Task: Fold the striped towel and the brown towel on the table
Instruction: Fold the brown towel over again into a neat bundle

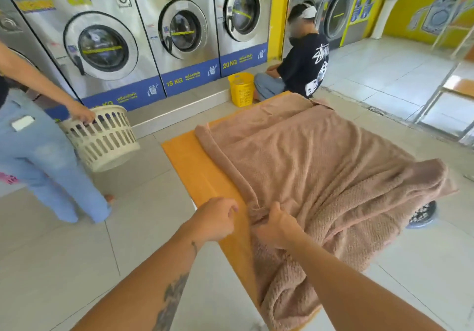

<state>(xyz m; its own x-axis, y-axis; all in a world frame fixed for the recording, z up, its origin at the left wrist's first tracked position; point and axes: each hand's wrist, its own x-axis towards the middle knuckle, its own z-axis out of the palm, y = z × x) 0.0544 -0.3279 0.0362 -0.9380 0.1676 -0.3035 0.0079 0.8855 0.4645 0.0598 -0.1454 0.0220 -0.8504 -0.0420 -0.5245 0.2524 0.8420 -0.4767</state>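
Note:
The brown towel (320, 171) lies spread over the orange table (195, 166), rumpled, with its right side and its near end hanging over the table's edges. My right hand (275, 224) grips a bunched fold of the towel's left edge near the table's front. My left hand (214, 219) hovers just left of it over bare orange tabletop, fingers loosely curled, holding nothing. No striped towel is in view.
Left of the table a person in jeans (43, 156) holds a cream laundry basket (102, 138). Another person (300, 66) sits on the floor beyond the table beside a yellow basket (241, 88). Washing machines (179, 33) line the back wall.

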